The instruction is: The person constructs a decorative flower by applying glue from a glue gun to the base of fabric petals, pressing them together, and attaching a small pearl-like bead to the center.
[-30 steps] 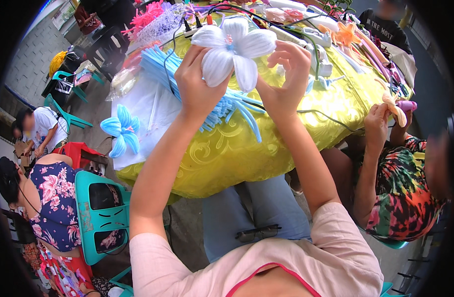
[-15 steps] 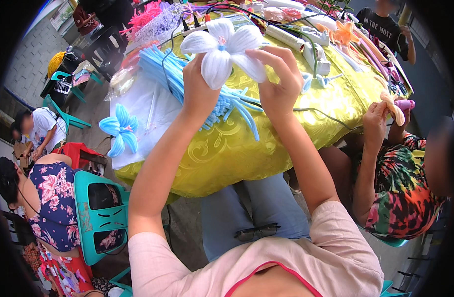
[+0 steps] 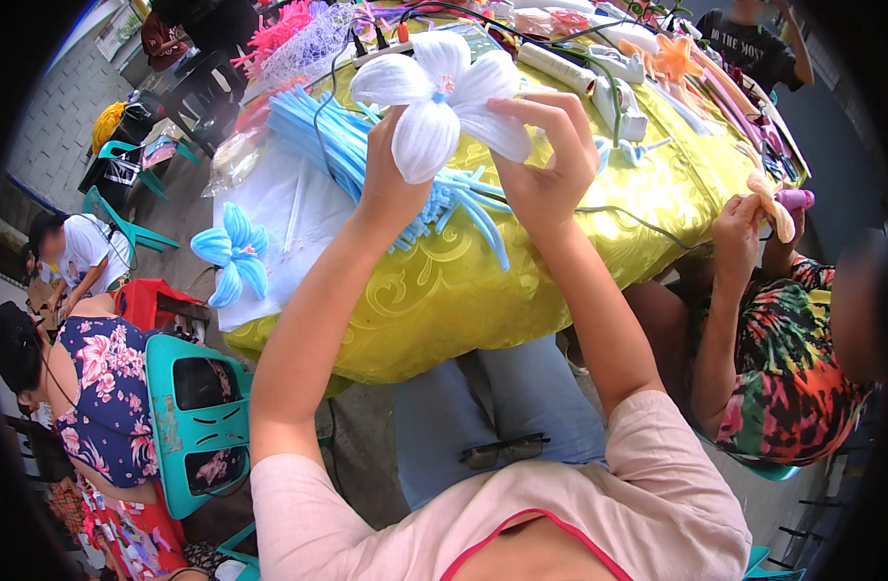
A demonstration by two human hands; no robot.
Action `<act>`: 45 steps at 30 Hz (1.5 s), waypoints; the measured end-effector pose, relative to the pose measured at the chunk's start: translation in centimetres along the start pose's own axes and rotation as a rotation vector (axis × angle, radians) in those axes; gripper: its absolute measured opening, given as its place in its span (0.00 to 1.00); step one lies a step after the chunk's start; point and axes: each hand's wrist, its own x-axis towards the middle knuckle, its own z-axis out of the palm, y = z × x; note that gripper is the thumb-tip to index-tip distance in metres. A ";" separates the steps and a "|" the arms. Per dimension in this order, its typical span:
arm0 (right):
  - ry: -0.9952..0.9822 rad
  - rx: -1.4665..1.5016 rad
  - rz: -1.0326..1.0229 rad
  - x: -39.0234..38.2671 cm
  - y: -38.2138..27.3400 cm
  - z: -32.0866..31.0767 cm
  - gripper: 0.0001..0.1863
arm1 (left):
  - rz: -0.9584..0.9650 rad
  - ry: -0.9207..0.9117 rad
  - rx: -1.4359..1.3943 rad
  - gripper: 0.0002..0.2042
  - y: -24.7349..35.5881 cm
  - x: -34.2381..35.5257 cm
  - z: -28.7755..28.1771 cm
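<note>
Raised over the near part of the table is a white fuzzy artificial flower with broad petals and a small blue and pink centre. My left hand grips it from below and behind, its fingertips hidden by the petals. Thumb and forefinger of my right hand pinch the lower right petal. Beneath the hands lies a bundle of light blue fuzzy stems, its cut ends toward me. A finished-looking light blue flower rests on a white sheet to the left.
A shiny yellow-green cloth covers the table. Dark cords cross it near a power strip and white glue-gun-like tools. An orange flower lies far right. At right, a co-worker's hands hold a peach fuzzy piece. A green chair stands left.
The white flower has tilted slightly and its lower right petal is bent outward. My right hand has shifted a little right and down along that petal.
</note>
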 end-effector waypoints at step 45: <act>-0.108 -0.104 -0.358 1.9 -1.6 -0.6 0.14 | -0.041 0.020 -0.224 0.08 1.1 0.4 0.3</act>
